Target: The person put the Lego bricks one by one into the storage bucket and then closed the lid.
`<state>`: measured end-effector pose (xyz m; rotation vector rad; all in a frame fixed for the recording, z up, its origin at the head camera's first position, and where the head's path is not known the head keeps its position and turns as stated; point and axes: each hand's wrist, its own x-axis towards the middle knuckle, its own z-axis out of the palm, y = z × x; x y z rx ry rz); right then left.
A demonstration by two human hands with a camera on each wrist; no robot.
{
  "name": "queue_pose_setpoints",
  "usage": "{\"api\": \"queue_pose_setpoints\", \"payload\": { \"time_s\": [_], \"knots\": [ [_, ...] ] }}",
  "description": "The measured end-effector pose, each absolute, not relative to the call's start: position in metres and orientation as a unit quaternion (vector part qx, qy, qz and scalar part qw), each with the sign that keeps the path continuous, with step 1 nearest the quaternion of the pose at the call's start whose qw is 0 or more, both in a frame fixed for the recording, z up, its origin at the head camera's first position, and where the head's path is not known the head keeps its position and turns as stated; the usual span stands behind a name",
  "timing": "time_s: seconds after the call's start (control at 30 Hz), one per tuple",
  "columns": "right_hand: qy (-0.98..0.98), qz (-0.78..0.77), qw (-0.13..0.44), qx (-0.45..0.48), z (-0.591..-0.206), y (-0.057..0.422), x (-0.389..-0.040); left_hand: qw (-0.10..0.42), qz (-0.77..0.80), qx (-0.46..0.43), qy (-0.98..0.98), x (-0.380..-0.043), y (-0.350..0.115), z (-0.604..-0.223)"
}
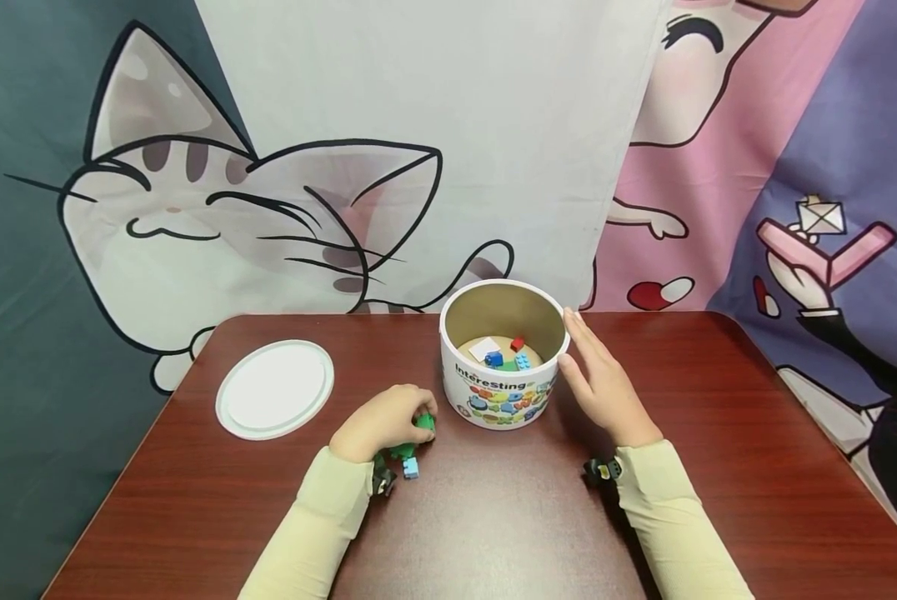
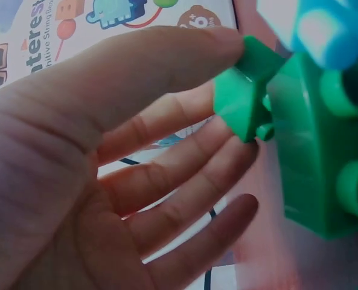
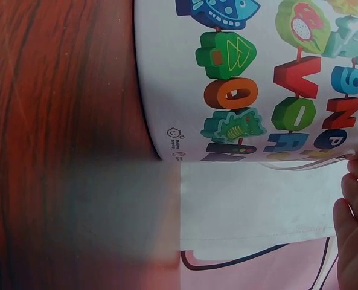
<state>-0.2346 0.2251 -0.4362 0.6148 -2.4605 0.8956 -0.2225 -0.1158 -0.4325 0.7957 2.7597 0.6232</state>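
Note:
My left hand (image 1: 387,423) pinches a small green building block (image 2: 239,99) between thumb and fingers, left of the round white tub (image 1: 503,407). Close beside it on the table is a larger green block (image 2: 305,151) with studs, partly hidden by the hand in the head view. A light blue block (image 1: 410,468) lies in front of it. My right hand (image 1: 604,387) rests its straight fingers against the tub's right side near the rim. Inside the tub are a white piece (image 1: 483,348), a dark blue block (image 1: 493,359), a red block (image 1: 518,343), plus light blue and green ones.
A round white lid (image 1: 274,390) lies flat on the left of the brown table (image 1: 719,467). Behind the table's back edge hangs a curtain (image 1: 493,125) with cartoon drawings. The tub stands upright near that back edge.

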Motion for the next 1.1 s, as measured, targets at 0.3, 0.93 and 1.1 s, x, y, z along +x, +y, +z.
{"api": "queue_pose_setpoints", "payload": {
  "time_s": [0.3,0.93,1.1],
  "knots": [
    [-0.891,0.328,0.224,0.219,-0.436,0.224,-0.235,0.046,0.256,0.268,0.928,-0.223,-0.12,-0.424],
    [-0.892,0.329,0.22,0.218,-0.436,0.224,-0.234,-0.075,0.369,0.23,0.898,-0.226,-0.126,-0.42],
    [-0.886,0.329,0.233,0.228,-0.438,0.225,-0.235,-0.091,0.403,0.218,0.884,-0.226,-0.126,-0.415]
  ]
}}
